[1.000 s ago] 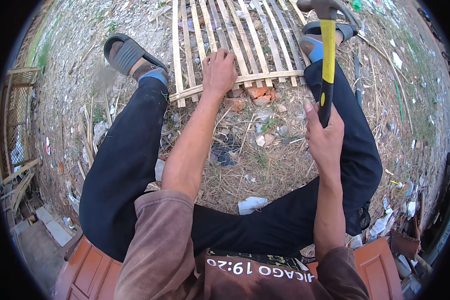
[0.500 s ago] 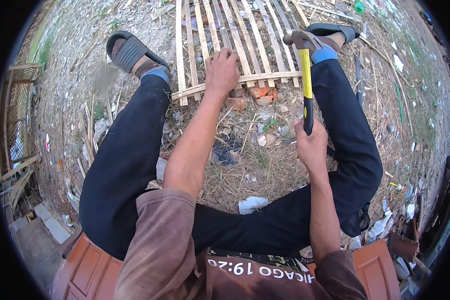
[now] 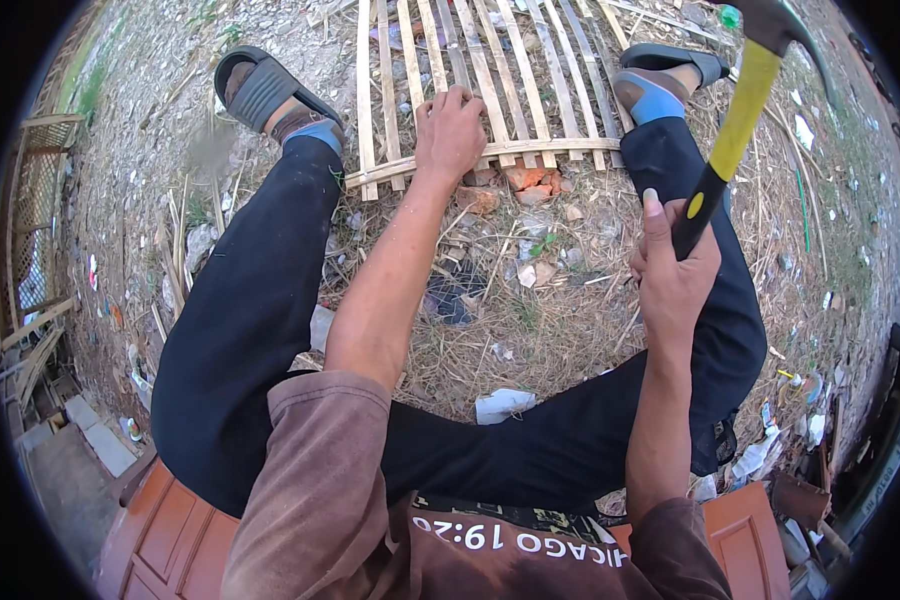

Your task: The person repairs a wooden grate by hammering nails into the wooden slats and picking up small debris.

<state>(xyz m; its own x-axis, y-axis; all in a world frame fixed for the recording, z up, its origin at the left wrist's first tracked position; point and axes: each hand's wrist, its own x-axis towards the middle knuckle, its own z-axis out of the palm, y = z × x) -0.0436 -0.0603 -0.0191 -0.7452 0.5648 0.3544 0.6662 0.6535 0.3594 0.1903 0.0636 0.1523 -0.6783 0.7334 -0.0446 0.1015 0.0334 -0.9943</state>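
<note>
My right hand (image 3: 678,275) grips a claw hammer (image 3: 738,130) by the black end of its yellow and black handle. The hammer is raised over my right leg, its dark head near the top edge. My left hand (image 3: 450,138) rests on a frame of thin wooden slats (image 3: 485,75), close to the curved crosspiece (image 3: 560,147) that joins their near ends. Its fingers are curled together against a slat; what they pinch, if anything, is hidden from this view. Broken red bricks (image 3: 532,183) lie beneath the near edge of the frame.
My legs are spread around the work, a sandal (image 3: 275,95) on the left foot and another (image 3: 675,62) on the right. Dry grass, stones and a white scrap (image 3: 505,405) cover the ground. I sit on a reddish-brown panelled board (image 3: 175,540). A lattice frame (image 3: 42,220) stands far left.
My right hand has lifted the hammer up and to the right, away from the slats. The left hand stays at nearly the same spot on the frame.
</note>
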